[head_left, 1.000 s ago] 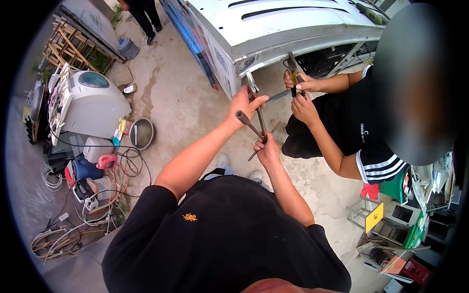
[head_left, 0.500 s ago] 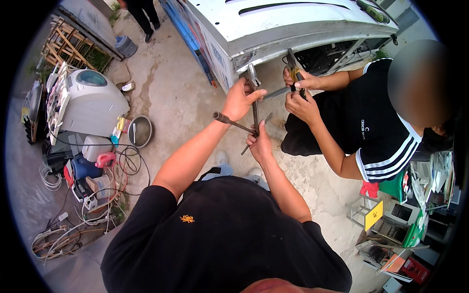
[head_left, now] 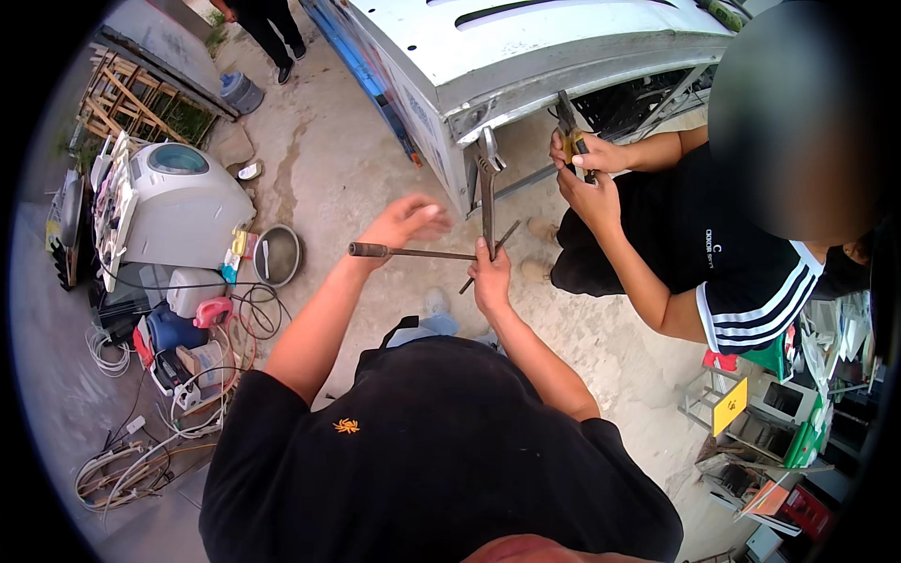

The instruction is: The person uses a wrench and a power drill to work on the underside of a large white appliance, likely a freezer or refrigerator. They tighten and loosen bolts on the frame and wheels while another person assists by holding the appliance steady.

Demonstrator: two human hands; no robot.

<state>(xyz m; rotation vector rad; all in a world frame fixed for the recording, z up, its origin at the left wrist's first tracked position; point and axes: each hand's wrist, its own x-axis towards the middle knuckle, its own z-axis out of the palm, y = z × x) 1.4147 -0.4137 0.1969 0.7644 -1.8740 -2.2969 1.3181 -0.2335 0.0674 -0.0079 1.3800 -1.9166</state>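
Note:
My right hand is closed round two tools at once. One is an adjustable wrench, its jaw end pointing away from me toward the white metal cabinet. The other is a T-handle socket wrench, whose shaft runs leftward past my left wrist and whose crossbar slants through the right hand. My left hand, a little blurred, hovers left of the adjustable wrench with fingers extended and nothing in them. At the right, a co-worker's hands hold yellow-and-black-handled pliers.
The co-worker in a black shirt stands close on my right. On the left are a white machine casing, a metal basin and tangled cables. Scrap and a metal-framed stool lie at lower right. Another person stands far off.
My left hand has let go of the adjustable wrench's upper part and moved left toward me. The socket wrench's shaft has swung to nearly level. The right hand keeps both tools.

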